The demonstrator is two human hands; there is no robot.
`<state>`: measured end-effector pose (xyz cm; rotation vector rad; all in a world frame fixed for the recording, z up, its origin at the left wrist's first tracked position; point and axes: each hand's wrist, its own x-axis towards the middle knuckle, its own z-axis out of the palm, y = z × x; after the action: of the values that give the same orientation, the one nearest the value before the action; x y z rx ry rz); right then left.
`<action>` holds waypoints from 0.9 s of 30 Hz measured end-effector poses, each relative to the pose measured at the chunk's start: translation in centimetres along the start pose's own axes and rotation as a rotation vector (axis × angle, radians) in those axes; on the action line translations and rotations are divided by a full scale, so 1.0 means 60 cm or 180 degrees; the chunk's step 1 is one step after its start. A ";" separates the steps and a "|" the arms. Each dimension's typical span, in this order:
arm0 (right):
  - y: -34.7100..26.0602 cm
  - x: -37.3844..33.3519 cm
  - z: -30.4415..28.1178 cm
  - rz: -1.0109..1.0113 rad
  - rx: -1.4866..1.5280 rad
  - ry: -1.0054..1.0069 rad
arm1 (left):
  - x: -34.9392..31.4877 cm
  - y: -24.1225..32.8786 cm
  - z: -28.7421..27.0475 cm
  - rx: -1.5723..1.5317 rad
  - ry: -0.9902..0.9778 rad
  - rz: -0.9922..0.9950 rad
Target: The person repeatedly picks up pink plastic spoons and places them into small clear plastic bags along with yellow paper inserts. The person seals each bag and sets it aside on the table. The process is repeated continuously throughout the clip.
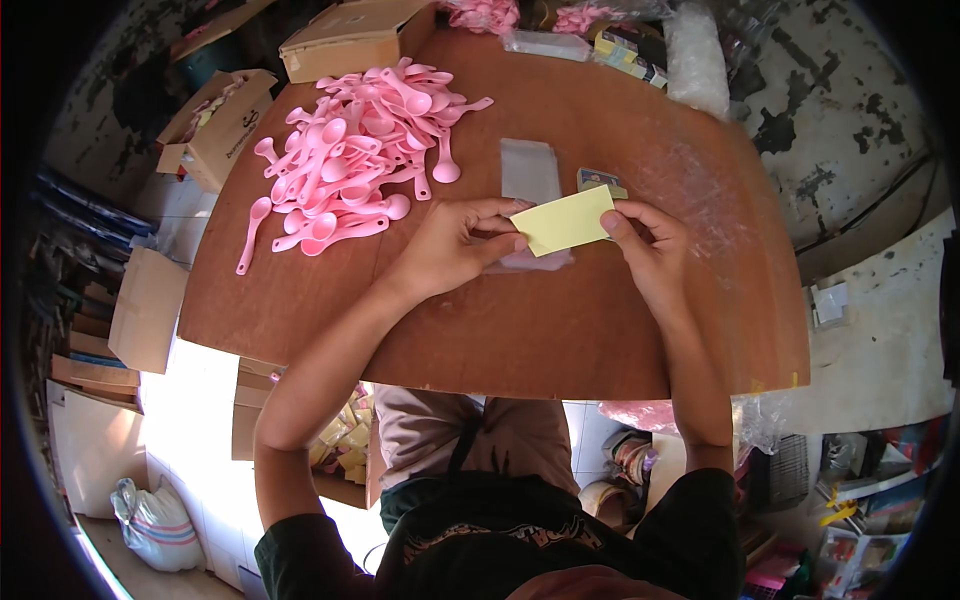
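Note:
A pale yellow card (564, 221) is stretched between my two hands above the brown table (480, 340). My left hand (462, 240) pinches its left end between thumb and fingers. At the opposite end, my right hand (648, 240) grips the upper corner the same way. Behind the card lie clear plastic bags (530, 170), partly hidden by it. A small stack of printed cards (599, 181) sits just beyond my right fingers. To the left rises a heap of pink plastic spoons (350, 165), with one spoon (253, 235) lying apart at its edge.
A closed cardboard box (350, 40) stands at the table's far left, an open carton (225, 130) beside it. Bubble wrap (697, 65) and small boxes (628, 55) line the far edge. Under the table is a carton of small yellow packets (345, 445). A tied white sack (157, 525) rests on the floor.

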<state>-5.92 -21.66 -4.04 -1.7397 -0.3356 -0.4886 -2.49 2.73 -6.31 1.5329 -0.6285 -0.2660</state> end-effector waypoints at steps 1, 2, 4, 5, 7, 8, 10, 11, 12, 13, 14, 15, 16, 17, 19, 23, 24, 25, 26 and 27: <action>0.007 0.002 -0.001 -0.0018 -0.0114 -0.0188 | 0.000 -0.001 0.000 0.0016 0.0001 0.0045; 0.013 0.001 -0.003 -0.0033 -0.0239 -0.0372 | 0.000 0.002 0.003 0.0018 -0.0009 0.0029; 0.027 -0.007 0.001 -0.0043 -0.0221 -0.0485 | 0.000 0.012 0.010 0.0069 -0.0201 -0.0065; 0.030 -0.010 0.007 -0.0071 -0.0203 -0.0611 | -0.001 0.016 0.010 0.0078 -0.0206 -0.0075; 0.024 -0.020 0.018 0.0250 -0.0294 -0.0598 | -0.002 0.023 0.013 0.0373 -0.0310 -0.0084; 0.025 -0.022 0.023 0.0135 -0.0264 -0.0587 | -0.003 0.021 0.013 0.0384 -0.0322 -0.0081; 0.026 -0.026 0.028 0.0007 -0.0179 -0.0488 | -0.004 0.017 0.010 0.0366 -0.0279 0.0167; 0.025 -0.025 0.030 0.0010 -0.0172 -0.0484 | -0.006 0.017 0.008 0.0371 -0.0282 0.0161; 0.021 -0.023 0.034 0.0130 0.0082 -0.0321 | -0.007 0.017 0.005 0.0194 -0.0267 0.0068; 0.019 -0.022 0.036 0.0249 0.0336 -0.0159 | -0.008 0.018 0.003 0.0016 -0.0250 -0.0024; 0.020 -0.022 0.033 0.0243 0.0334 -0.0156 | -0.009 0.020 0.003 0.0019 -0.0252 -0.0018; 0.023 -0.023 0.030 0.0157 0.0304 -0.0201 | -0.010 0.023 0.003 -0.0070 -0.0262 -0.0096; 0.024 -0.024 0.027 0.0072 0.0275 -0.0247 | -0.011 0.024 0.003 -0.0159 -0.0270 -0.0175; 0.021 -0.025 0.027 0.0066 0.0282 -0.0255 | -0.011 0.022 0.002 -0.0153 -0.0259 -0.0173; 0.012 -0.027 0.027 0.0026 0.0074 -0.0673 | -0.012 0.013 0.000 0.0184 -0.0232 -0.0043; 0.013 -0.028 0.028 -0.0100 0.0154 -0.1016 | -0.009 0.030 0.008 0.0320 -0.0313 -0.0117; 0.012 -0.028 0.028 -0.0132 0.0129 -0.1129 | -0.006 0.039 0.010 0.0530 -0.0317 -0.0190; 0.011 -0.029 0.027 -0.0163 0.0104 -0.1241 | -0.003 0.044 0.013 0.0739 -0.0322 -0.0264; 0.010 -0.029 0.029 -0.0161 0.0125 -0.1256 | -0.001 0.046 0.015 0.0747 -0.0304 -0.0280; 0.009 -0.029 0.031 -0.0132 0.0276 -0.1319 | 0.002 0.048 0.019 0.0701 -0.0264 -0.0038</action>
<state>-6.93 -19.93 -5.69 -1.7448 -0.6777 -0.1351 -3.61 1.85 -3.59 1.7440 -0.7331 -0.2776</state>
